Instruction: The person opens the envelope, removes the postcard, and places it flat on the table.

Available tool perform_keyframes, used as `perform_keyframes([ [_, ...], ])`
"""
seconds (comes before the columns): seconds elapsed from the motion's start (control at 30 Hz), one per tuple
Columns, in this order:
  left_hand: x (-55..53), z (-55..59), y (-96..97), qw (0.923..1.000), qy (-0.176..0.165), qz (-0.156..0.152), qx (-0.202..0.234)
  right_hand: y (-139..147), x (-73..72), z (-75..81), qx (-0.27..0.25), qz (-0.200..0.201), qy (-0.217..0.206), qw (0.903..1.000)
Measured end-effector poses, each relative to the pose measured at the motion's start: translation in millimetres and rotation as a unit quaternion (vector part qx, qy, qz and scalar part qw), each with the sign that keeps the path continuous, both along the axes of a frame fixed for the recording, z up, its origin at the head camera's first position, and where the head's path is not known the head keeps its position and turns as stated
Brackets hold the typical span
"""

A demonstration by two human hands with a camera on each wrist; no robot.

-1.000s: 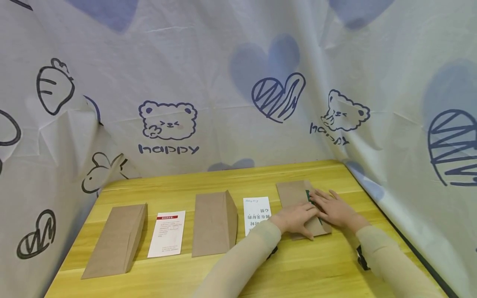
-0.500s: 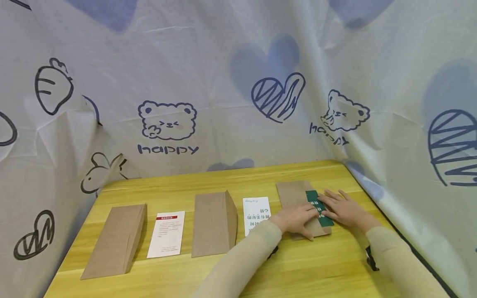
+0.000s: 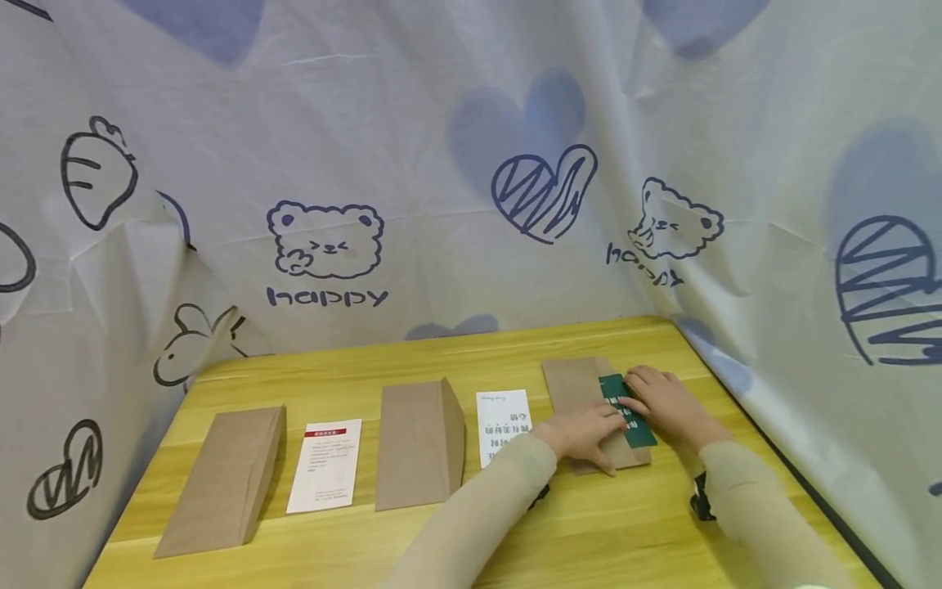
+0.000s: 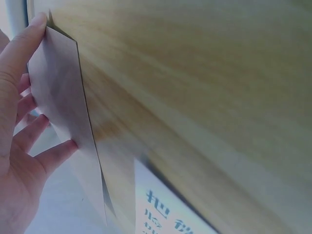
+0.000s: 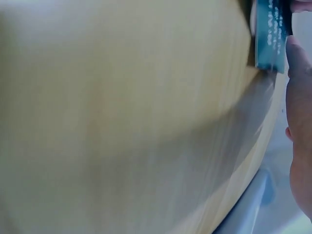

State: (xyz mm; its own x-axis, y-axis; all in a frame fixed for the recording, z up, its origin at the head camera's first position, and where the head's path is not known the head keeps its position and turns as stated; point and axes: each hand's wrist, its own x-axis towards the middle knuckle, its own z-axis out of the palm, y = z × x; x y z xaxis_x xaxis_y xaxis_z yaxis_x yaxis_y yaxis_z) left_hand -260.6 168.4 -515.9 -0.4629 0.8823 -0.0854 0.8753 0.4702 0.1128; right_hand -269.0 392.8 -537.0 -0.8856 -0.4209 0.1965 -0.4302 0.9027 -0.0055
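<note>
A brown paper envelope (image 3: 570,384) lies at the right of the table. A green card (image 3: 625,413) with white print sits at its right end. My left hand (image 3: 585,433) rests on the envelope with fingers spread. In the left wrist view, thumb and fingertips touch the envelope (image 4: 61,83). My right hand (image 3: 670,405) is at the card's right edge, thumb over it and fingers bent beside it, and seems to pinch it. The right wrist view has the thumb against the green card (image 5: 270,34); most fingers are out of sight there.
Left of the hands lie a white printed card (image 3: 504,421), a brown envelope (image 3: 412,446), another white card (image 3: 324,466) with a red stripe, and a further brown envelope (image 3: 213,483). A patterned curtain (image 3: 441,270) borders the wooden table (image 3: 309,564).
The right hand first drew back to the right, uncovering more of the green card, then came back with its fingers bent at the card's edge. The left hand stays on the envelope.
</note>
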Motion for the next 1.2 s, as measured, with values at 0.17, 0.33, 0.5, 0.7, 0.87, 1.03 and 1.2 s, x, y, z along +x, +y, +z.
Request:
perform_keyframes([
  [0.17, -0.8, 0.7, -0.1, 1.0, 0.001, -0.001, -0.005, -6.4, -12.3, -1.0, -0.01, -0.04, -0.022, 0.9989],
  [0.33, -0.5, -0.6, 0.9, 0.9999, 0.002, -0.002, -0.011, -13.8, -18.4, -1.0, 0.013, -0.067, -0.044, 0.9967],
  [0.5, 0.2, -2.6, 1.8, 0.9998, 0.003, -0.001, -0.017, -20.1, -19.6, -4.1, 0.034, -0.081, -0.036, 0.9955],
  [0.7, 1.6, -5.7, 2.2, 0.9999, 0.0, 0.001, -0.016, -21.3, -19.5, -9.4, 0.052, -0.075, -0.007, 0.9958],
  [0.87, 1.2, -5.4, 1.8, 0.9999, -0.004, 0.002, -0.01, -18.9, -21.5, -10.0, 0.072, -0.075, 0.004, 0.9945],
  [1.03, 0.4, -4.0, 1.3, 0.9999, -0.007, 0.002, -0.007, -11.4, -21.3, -8.7, 0.1, -0.074, 0.025, 0.992],
  [1.2, 0.2, -4.0, 0.8, 1.0, 0.005, 0.0, -0.007, -0.9, -17.2, -6.1, 0.102, -0.074, 0.04, 0.9913],
])
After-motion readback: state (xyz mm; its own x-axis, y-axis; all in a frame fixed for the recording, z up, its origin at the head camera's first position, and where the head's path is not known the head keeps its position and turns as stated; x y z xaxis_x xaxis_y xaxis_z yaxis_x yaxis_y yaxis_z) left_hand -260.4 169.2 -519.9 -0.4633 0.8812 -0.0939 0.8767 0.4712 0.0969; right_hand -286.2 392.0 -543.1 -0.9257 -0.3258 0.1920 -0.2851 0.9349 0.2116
